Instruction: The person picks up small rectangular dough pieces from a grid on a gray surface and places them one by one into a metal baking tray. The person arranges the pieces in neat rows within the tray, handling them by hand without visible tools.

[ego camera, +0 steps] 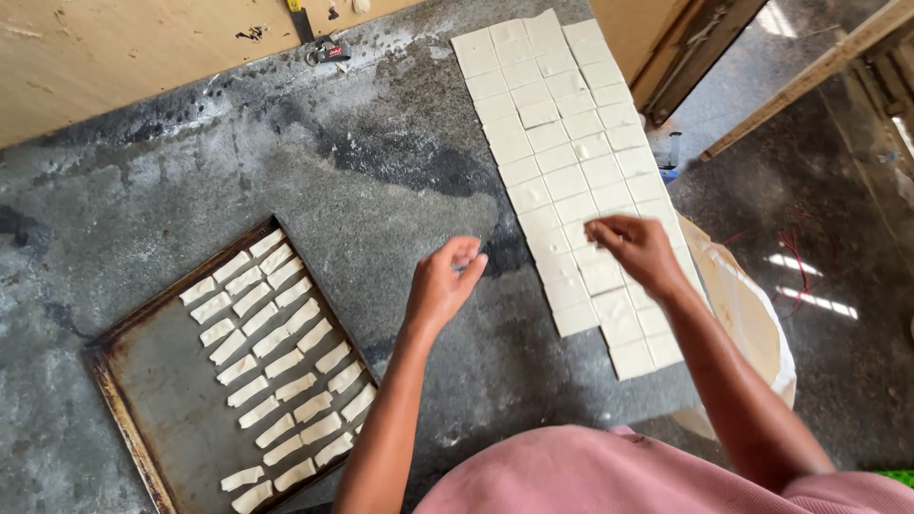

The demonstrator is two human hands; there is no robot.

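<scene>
the sheet of cut dough squares (pixel 562 143) lies flat along the right side of the bench (pixel 286 162), running from the far edge down to the near right corner, its pieces still edge to edge in a grid so each square can be lifted off in turn. the right hand (pixel 636 249) rests on the lower part of that sheet, fingers curled down with the tips drawn together on one square, seemingly pinching at it; whether the piece is already lifted free i cannot tell. the near end of the sheet looks ragged, with squares missing along the left edge, which fits pieces being taken from the end closest to the person.

the left hand (pixel 446 282) hovers over bare bench between the sheet and the tray, fingers loosely curled toward the thumb; it may hold a small bit of dough, but that is too small to make out.

toward the near left corner sits a dark, worn metal tray (pixel 143 381), set at an angle to the bench edge. folded dough strips (pixel 276 352) lie on it in slanting rows, apart from one another, probably so they do not stick; the left part of the tray is bare.

a pale sack (pixel 752 324) hangs off the right edge beneath the sheet. a small tool (pixel 328 49) lies by the far edge against the wooden board (pixel 114 48).
</scene>
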